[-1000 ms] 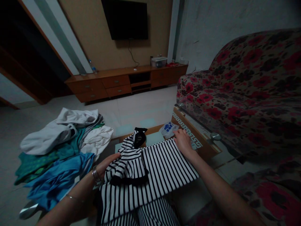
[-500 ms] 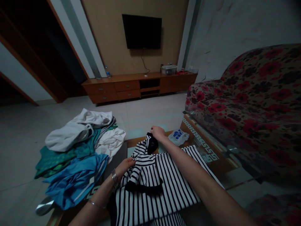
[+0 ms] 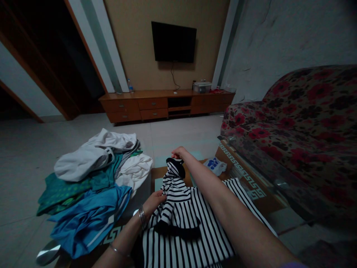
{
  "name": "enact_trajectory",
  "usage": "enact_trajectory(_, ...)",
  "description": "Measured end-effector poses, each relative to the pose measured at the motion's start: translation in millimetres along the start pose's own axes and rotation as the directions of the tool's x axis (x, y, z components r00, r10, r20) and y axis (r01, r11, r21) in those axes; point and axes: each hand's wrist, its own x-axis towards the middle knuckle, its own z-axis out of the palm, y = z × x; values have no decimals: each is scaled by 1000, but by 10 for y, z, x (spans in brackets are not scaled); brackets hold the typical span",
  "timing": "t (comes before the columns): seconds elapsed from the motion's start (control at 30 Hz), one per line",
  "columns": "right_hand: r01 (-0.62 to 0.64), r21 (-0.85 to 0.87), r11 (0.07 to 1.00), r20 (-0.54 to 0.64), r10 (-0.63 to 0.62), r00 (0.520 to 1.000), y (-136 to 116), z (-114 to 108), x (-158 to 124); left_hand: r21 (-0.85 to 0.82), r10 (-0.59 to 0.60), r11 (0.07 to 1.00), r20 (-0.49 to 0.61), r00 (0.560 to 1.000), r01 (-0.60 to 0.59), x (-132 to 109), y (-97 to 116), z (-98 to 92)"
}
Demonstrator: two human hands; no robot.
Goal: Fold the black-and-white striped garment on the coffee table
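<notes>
The glass-topped counter (image 3: 242, 173), with its wooden, key-patterned rim, carries the work, and a heap of teal, blue and white clothes (image 3: 92, 186) lies beside its left edge. Across the counter lies a black-and-white striped top (image 3: 189, 227), its body reaching towards the right edge, where the smooth glass could let it slide off if tugged. The bunched fold (image 3: 173, 190) looks the weakest part: a careless pull could loosen it or drag the black cuff (image 3: 175, 167) free. The right hand (image 3: 180, 152) sits at that cuff with fingers curled, though whether they pinch it cannot be told. The left hand (image 3: 156, 201) lies half-open against the fold, not clamped
</notes>
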Motion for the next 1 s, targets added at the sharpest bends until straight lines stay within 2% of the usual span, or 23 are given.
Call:
enact_trajectory(0.17, -5, 18, 1000, -38, 6, 999, 38, -23, 48, -19, 15, 1000, -22, 1000, -15, -6, -19, 22)
enact_trajectory(0.3, 7, -60, 998, 35, -5, 999, 248, -170, -119, 12, -37, 999, 49, 998, 37, -128, 79, -46)
enact_trajectory(0.37, 28, -124, 992, 109, -15, 994, 343, -209, -249, 78, -48, 996, 80, 996, 42, -194, 223, -139)
enact_trajectory(0.43, 73, -178, 981, 164, -43, 986, 380, -196, -365, 179, -13, 984, 60, 998, 2, -200, 428, -244)
enact_trajectory(0.5, 126, -204, 971, 185, -89, 979, 341, -152, -442, 317, 63, 947, -17, 998, -54, -102, 659, -319)
enact_trajectory(0.57, 198, -210, 958, 197, -157, 968, 239, -109, -475, 481, 175, 870, -96, 980, -108, 105, 866, -346)
enact_trajectory(0.63, 294, -202, 934, 225, -248, 942, 116, -95, -479, 631, 256, 766, -122, 959, -124, 376, 1018, -342)
enact_trajectory(0.73, 418, -144, 897, 312, -360, 879, -11, -139, -454, 733, 218, 675, -94, 971, -81, 755, 1142, -349)
enact_trajectory(0.8, 467, -83, 880, 380, -405, 832, -12, -199, -425, 744, 173, 667, -91, 981, -49, 914, 1179, -383)
enact_trajectory(0.9, 567, -39, 823, 480, -482, 733, 130, -273, -376, 724, 169, 689, -98, 981, -47, 995, 1203, -448)
enact_trajectory(0.97, 635, -110, 764, 527, -497, 689, 292, -271, -351, 699, 163, 714, -111, 980, -39, 984, 1201, -474)
enact_trajectory(1.0, 664, -180, 726, 528, -498, 688, 381, -252, -345, 684, 155, 729, -121, 980, -31, 971, 1194, -478)
